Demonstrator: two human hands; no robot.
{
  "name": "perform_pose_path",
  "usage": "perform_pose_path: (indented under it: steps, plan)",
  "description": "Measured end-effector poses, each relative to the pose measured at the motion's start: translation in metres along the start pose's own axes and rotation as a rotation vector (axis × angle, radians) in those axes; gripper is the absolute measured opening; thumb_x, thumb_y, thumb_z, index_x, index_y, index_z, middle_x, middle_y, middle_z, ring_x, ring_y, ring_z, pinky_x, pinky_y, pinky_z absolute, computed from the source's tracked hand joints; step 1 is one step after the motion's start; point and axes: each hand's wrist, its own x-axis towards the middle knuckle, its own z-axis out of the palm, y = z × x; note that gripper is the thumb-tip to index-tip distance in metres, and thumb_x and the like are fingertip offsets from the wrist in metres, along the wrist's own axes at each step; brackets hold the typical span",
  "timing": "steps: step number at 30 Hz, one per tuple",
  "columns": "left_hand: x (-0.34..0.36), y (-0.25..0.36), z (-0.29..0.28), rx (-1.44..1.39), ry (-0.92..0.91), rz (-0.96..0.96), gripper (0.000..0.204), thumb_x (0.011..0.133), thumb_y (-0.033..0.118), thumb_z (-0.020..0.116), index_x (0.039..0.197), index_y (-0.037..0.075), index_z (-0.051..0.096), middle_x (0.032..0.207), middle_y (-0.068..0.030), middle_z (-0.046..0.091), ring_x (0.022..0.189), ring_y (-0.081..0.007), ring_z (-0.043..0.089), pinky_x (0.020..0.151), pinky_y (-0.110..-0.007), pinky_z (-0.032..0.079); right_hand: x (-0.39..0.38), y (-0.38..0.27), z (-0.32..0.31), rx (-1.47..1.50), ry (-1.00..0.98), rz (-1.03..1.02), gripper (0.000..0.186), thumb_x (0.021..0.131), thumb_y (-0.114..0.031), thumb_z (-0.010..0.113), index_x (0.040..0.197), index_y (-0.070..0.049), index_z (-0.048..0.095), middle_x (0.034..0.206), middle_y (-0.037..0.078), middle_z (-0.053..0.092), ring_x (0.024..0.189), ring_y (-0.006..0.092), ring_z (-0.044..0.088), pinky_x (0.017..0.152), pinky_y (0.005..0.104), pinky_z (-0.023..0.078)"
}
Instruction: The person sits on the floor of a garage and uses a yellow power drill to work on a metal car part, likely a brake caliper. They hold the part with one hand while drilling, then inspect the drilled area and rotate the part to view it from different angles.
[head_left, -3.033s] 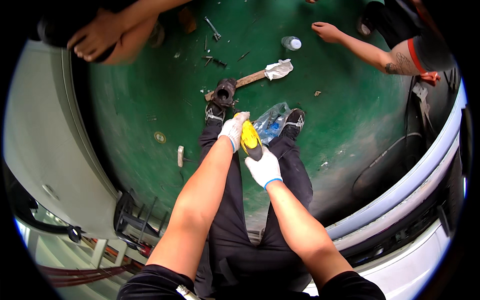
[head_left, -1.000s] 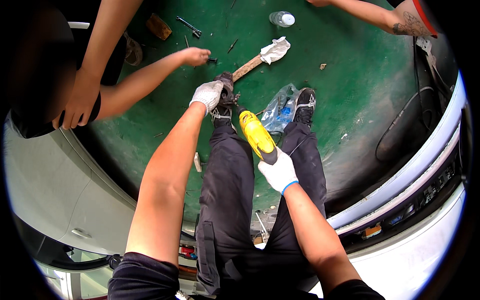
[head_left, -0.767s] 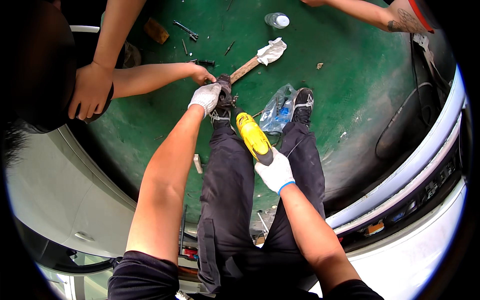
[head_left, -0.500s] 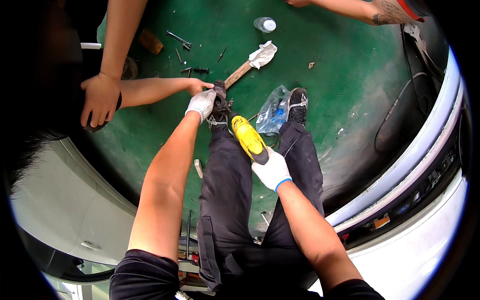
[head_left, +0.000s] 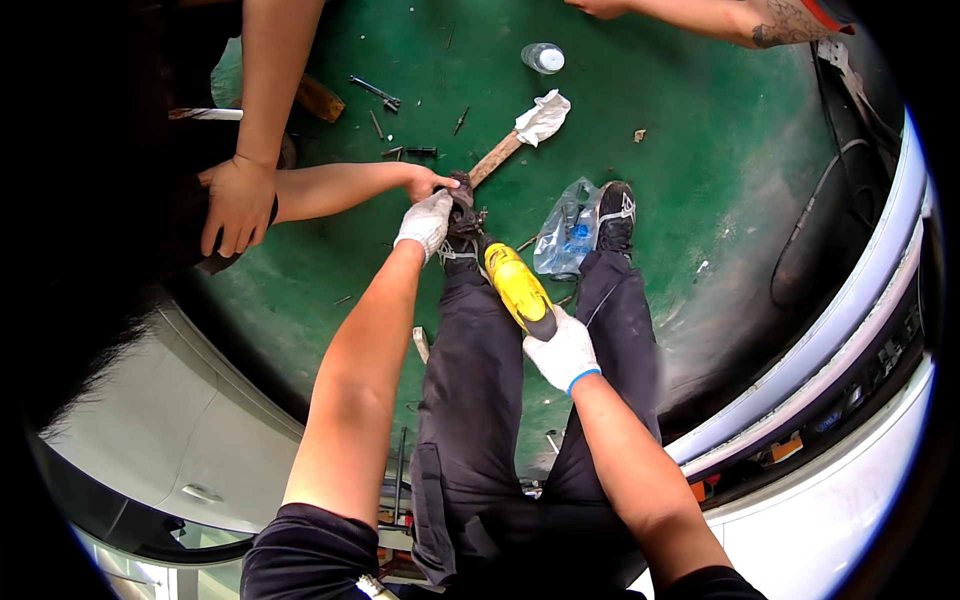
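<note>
My left hand (head_left: 425,222), in a white knit glove, is closed around a dark metal part (head_left: 461,212) just above my left shoe (head_left: 460,257). A yellow power drill (head_left: 519,287) is gripped in my gloved right hand (head_left: 563,350), its dark front end pointing at the part. Whether its tip touches the metal is too small to tell. Another person's hand (head_left: 428,183) reaches in from the left, fingertips at the top of the part. A wooden handle (head_left: 497,159) runs away from behind the part, with a crumpled white cloth (head_left: 543,118) on its far end.
A clear plastic bag (head_left: 562,238) lies beside my right shoe (head_left: 617,215). Several bolts and a socket wrench (head_left: 375,92) are scattered on the green floor (head_left: 720,150). A bottle (head_left: 543,58) lies farther off. Pale car panels (head_left: 190,440) curve around both sides. Another person's arm (head_left: 690,15) shows at top right.
The whole view has shifted, so everything appears farther right and slightly lower. My hands, the drill and the metal part keep nearly the same places relative to one another.
</note>
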Motion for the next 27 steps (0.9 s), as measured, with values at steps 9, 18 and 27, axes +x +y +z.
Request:
perform_pose_path:
  steps: [9, 18, 27]
  plan:
    - [-0.008, 0.008, -0.002, -0.059, 0.054, -0.027, 0.054, 0.109, 0.048, 0.04, 0.148, 0.017, 0.062, 0.146, -0.0187, 0.064, 0.136, -0.04, 0.058, 0.114, -0.046, 0.045, 0.0, -0.001, 0.0, 0.027, 0.077, -0.014, 0.052, 0.082, -0.027, 0.074, 0.129, -0.006, 0.065, 0.112, 0.027, 0.074, 0.109, 0.0445, 0.07, 0.097, 0.0506, 0.056]
    - [-0.008, -0.001, 0.013, -0.361, 0.107, -0.003, 0.055, 0.108, 0.039, 0.051, 0.149, 0.003, 0.059, 0.149, -0.0214, 0.062, 0.141, -0.0348, 0.056, 0.117, -0.038, 0.043, 0.003, -0.02, -0.011, -0.111, 0.11, 0.067, 0.046, 0.082, -0.017, 0.074, 0.126, -0.005, 0.066, 0.113, 0.025, 0.074, 0.11, 0.0445, 0.07, 0.096, 0.0485, 0.057]
    - [-0.007, -0.004, 0.022, -0.361, 0.122, -0.053, 0.057, 0.107, 0.035, 0.052, 0.154, 0.004, 0.053, 0.154, -0.0219, 0.057, 0.145, -0.0355, 0.053, 0.12, -0.037, 0.04, -0.003, -0.022, 0.0, -0.06, 0.041, 0.049, 0.04, 0.083, -0.022, 0.073, 0.115, 0.0, 0.064, 0.11, 0.03, 0.072, 0.109, 0.0475, 0.069, 0.097, 0.051, 0.055]
